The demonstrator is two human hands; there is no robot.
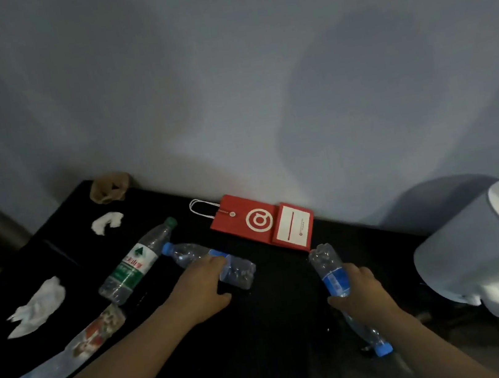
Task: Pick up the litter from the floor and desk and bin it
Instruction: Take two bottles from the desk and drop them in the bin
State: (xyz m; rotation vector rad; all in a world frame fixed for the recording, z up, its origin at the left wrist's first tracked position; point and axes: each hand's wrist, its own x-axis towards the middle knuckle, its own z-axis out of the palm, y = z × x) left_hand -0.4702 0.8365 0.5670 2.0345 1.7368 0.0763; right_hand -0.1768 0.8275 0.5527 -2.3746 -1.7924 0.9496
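One green-capped bottle (pixel 136 264) beside left grip (pixel 205 284), red bag (pixel 246 221) behind

One wide-angle view is taken from the head. It is directed forward and down, close above the desk (pixel 277 320). The wall (pixel 225 79) fills the upper half; the bin (pixel 477 251) is caught at the right edge.
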